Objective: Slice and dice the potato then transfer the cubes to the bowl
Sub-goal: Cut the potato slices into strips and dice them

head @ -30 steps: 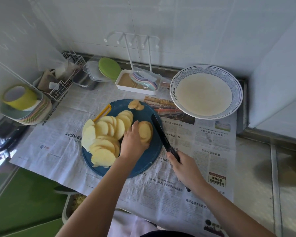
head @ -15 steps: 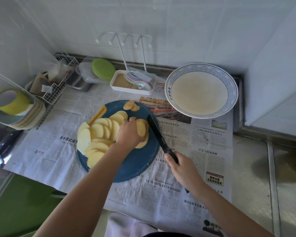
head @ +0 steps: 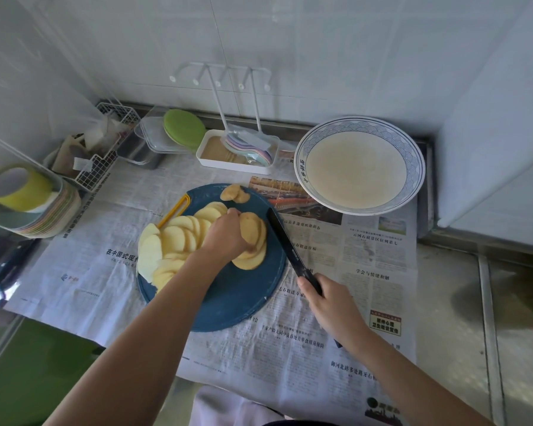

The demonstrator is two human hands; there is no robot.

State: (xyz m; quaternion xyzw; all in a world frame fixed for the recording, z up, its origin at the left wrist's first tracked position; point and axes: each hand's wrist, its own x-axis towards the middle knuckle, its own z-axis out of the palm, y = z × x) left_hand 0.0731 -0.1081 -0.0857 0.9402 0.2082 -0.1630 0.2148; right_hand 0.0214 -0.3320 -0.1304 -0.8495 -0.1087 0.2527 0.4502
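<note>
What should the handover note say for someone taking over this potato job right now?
Left hand: holds a small stack of pale yellow potato slices on the round dark blue cutting board.
Right hand: grips the black knife, blade lying just right of the stack.
Done: potato sliced; the other slices lie fanned on the board's left.
To do: dice everything, move cubes to the blue-rimmed white bowl, empty, behind the board to the right.

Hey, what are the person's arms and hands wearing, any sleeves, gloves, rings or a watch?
Nothing shows: the left hand and right hand are ungloved, with no ring, watch or bracelet visible, and both forearms are bare with no sleeve in view.
</note>
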